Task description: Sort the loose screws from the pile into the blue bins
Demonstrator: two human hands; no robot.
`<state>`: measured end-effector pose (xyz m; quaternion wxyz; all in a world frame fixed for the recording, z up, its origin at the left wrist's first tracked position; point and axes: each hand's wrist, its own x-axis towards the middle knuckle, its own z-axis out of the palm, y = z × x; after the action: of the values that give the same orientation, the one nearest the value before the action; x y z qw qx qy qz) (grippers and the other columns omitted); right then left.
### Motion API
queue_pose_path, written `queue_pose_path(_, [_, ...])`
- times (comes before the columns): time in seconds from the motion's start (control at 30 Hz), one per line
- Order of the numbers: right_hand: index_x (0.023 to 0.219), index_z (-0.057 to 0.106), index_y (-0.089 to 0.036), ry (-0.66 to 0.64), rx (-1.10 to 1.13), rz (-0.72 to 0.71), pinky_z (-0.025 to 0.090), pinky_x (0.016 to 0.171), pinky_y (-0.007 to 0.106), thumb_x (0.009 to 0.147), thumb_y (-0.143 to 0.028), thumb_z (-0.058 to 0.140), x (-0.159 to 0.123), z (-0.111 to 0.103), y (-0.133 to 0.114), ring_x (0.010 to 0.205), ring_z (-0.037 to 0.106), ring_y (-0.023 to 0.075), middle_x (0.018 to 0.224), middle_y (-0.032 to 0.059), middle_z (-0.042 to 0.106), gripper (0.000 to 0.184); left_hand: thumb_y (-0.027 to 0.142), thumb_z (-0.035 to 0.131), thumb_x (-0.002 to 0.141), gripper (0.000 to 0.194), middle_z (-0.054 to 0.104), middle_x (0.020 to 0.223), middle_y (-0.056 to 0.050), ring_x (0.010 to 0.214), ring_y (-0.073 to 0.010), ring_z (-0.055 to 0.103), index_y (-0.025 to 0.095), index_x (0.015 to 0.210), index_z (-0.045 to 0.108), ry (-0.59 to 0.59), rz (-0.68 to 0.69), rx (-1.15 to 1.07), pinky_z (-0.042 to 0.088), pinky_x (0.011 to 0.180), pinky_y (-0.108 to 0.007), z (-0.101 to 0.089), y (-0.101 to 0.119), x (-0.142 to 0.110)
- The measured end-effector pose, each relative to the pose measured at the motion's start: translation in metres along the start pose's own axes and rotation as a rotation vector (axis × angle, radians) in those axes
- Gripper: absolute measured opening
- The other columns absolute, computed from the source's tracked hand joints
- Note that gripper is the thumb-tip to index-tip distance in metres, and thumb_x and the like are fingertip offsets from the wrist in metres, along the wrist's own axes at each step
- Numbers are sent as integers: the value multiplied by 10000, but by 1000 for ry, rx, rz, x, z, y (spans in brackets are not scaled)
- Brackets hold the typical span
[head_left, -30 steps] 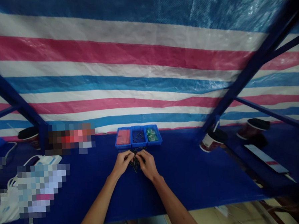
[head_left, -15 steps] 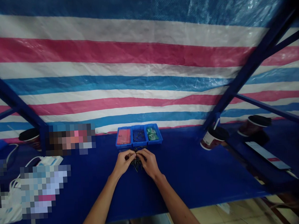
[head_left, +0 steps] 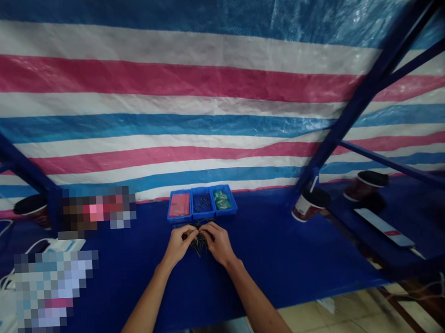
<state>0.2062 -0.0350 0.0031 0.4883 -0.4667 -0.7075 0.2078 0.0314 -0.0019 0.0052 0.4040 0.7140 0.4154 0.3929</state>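
Note:
A small pile of dark, thin, screw-like pieces (head_left: 199, 249) lies on the blue tabletop. Above it, my left hand (head_left: 179, 244) has thumb and forefinger pinched together. Facing it at the same height, my right hand (head_left: 218, 242) is pinched too, its fingertips almost meeting the left ones. Whatever sits between the fingertips is too small to make out. Just behind the pile stand three joined blue bins: the left bin (head_left: 178, 220) holds pink packets (head_left: 180, 205), the middle bin (head_left: 204, 216) some dark thin pieces, and the right bin (head_left: 227, 212) green-and-white packets (head_left: 222, 200).
Right of the hands stands a dark-lidded cup (head_left: 309, 204), with another cup (head_left: 365, 185) and a phone-like slab (head_left: 384, 226) farther right. White cables and a power strip (head_left: 68, 244) lie at left. Blue metal posts (head_left: 335, 136) frame a striped tarp (head_left: 203, 78).
The camera view has turned slightly, so most things sit a little farther left. Both hands stay pinched over the pile, with hardly any change in their pose.

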Motion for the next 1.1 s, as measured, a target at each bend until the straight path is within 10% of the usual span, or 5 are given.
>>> queue_pose_path(1.1, [859, 649, -216, -32, -195, 67, 365, 796, 304, 992, -200, 522, 0, -2, 3, 821, 623, 164, 872, 9, 686, 184, 412, 533, 949, 331, 627, 665, -6, 579, -128, 523, 146, 816, 679, 10, 8, 73, 379, 585, -215, 2, 3, -1])
